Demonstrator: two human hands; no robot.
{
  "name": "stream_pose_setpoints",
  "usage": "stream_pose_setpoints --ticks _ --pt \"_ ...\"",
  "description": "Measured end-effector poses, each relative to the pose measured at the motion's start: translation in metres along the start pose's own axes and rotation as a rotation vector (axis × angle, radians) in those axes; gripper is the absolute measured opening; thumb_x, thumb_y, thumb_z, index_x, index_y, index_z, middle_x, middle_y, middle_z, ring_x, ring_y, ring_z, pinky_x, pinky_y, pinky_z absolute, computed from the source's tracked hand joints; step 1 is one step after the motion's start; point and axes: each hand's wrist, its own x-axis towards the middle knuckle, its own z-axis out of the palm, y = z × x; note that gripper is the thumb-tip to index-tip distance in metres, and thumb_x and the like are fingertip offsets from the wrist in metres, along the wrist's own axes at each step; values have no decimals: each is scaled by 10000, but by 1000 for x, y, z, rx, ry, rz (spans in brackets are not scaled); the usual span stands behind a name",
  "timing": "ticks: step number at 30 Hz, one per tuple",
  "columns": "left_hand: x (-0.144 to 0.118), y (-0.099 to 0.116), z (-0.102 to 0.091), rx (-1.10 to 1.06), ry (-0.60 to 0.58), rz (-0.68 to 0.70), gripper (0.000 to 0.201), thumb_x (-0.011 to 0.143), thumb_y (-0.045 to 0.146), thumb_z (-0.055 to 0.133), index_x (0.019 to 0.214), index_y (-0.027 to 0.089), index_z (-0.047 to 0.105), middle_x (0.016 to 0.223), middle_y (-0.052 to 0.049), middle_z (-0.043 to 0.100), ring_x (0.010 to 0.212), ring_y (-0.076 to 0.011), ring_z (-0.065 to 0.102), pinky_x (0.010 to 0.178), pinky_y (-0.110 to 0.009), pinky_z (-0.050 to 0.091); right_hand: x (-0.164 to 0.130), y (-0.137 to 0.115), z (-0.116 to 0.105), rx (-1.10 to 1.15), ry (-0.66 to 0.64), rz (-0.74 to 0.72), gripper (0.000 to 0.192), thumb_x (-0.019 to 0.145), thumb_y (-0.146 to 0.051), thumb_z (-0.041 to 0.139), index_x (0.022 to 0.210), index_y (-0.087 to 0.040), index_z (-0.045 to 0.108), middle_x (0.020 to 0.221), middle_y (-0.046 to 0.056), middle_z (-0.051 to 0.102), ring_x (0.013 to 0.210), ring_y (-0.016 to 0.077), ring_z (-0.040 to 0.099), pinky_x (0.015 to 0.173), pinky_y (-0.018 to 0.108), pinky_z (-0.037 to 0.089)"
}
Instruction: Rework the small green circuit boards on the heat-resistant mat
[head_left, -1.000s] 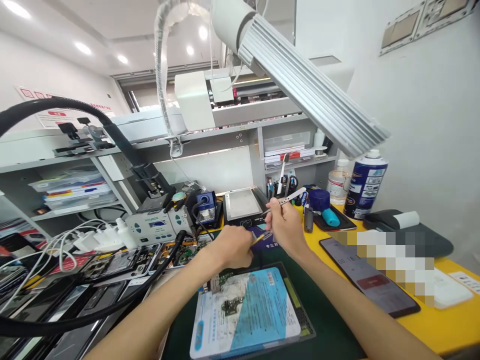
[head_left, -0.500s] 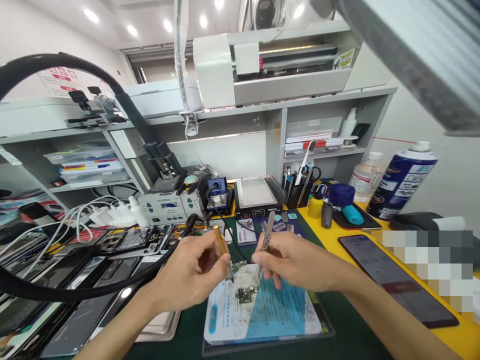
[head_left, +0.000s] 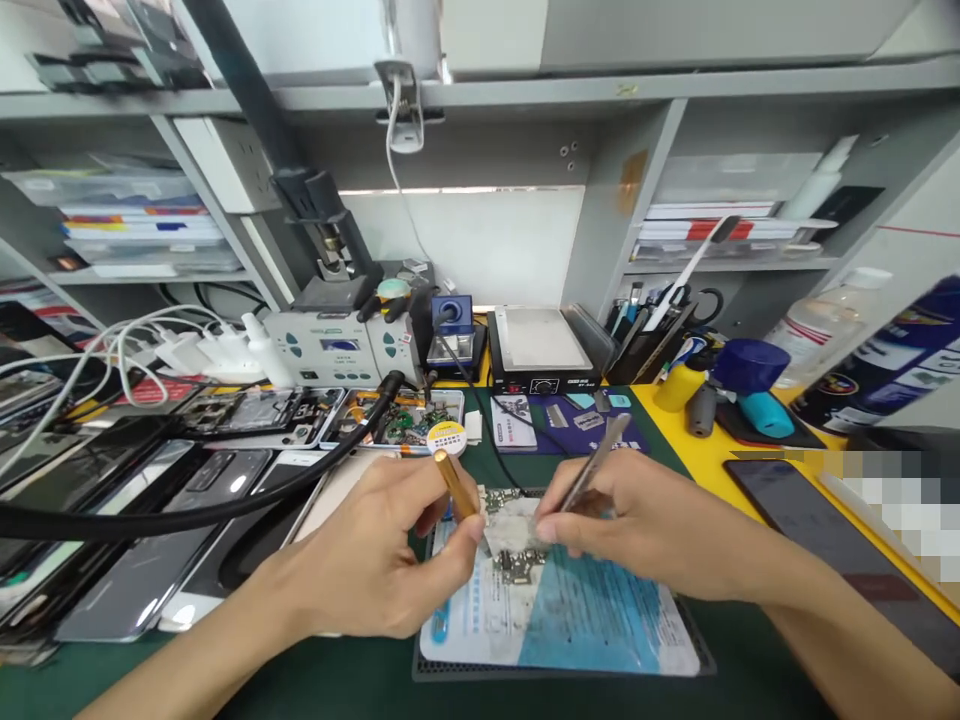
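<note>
My left hand (head_left: 382, 560) grips a soldering iron (head_left: 454, 484) by its gold-coloured handle, tip pointing down at a small circuit board (head_left: 516, 566). A black cable runs from the iron back toward the stand. My right hand (head_left: 645, 530) pinches metal tweezers (head_left: 596, 462), their points down at the board beside the iron's tip. The board lies on a blue-and-white mat (head_left: 570, 620) set on the green bench mat. The iron's tip is hidden behind my fingers.
A soldering station (head_left: 334, 345), iron stand (head_left: 453, 335) and hot plate (head_left: 541, 350) line the back. Opened phones (head_left: 247, 410) and a thick black hose (head_left: 187, 515) fill the left. A solder tin (head_left: 445, 437), blue cap (head_left: 746, 362) and dark phone (head_left: 814, 515) sit nearby.
The view has tilted down and drawn closer to the bench. Both hands have come down onto the board, and the tweezers have tipped from upright to slanting.
</note>
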Motion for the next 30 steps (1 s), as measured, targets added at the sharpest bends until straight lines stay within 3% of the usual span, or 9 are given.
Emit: stream_pose_setpoints --ticks 1,3,7,13,19,30 --pt "-1 0 -1 5 -8 2 56 935 211 532 894 207 570 719 23 577 581 -117 444 567 -274 369 0 0 1 -21 -94 44 141 894 -349 705 822 -244 766 668 -8 698 583 184 603 466 252 383" --pt "-3 0 -1 22 -32 9 49 942 214 531 903 215 560 708 30 558 580 -123 436 580 -284 371 -1 1 2 -19 -162 80 126 892 -376 718 870 -268 781 747 -4 750 656 200 648 520 253 448" --pt "-5 0 0 12 -39 46 39 947 184 529 942 219 547 731 25 588 588 -127 486 600 -287 396 0 -2 5 -34 -161 103 157 867 -416 752 834 -269 793 748 -3 765 652 197 657 537 258 473" --pt "-6 3 6 -103 137 205 99 903 115 536 977 179 554 790 -38 656 654 -161 615 582 -288 431 1 -11 6 -84 -160 85 27 844 -302 798 819 -291 793 783 -65 774 735 152 699 673 220 516" --pt "-6 5 12 -168 104 242 101 848 60 567 904 141 541 758 -45 646 606 -143 591 542 -289 409 1 -10 6 -128 -152 15 75 878 -342 771 819 -299 786 785 -82 771 741 122 702 698 195 520" --pt "-10 9 18 -126 112 232 43 860 102 551 840 141 549 701 -31 608 558 -137 547 518 -305 375 2 -9 9 -132 -156 16 35 870 -303 779 835 -304 782 809 -101 780 756 110 713 716 187 529"
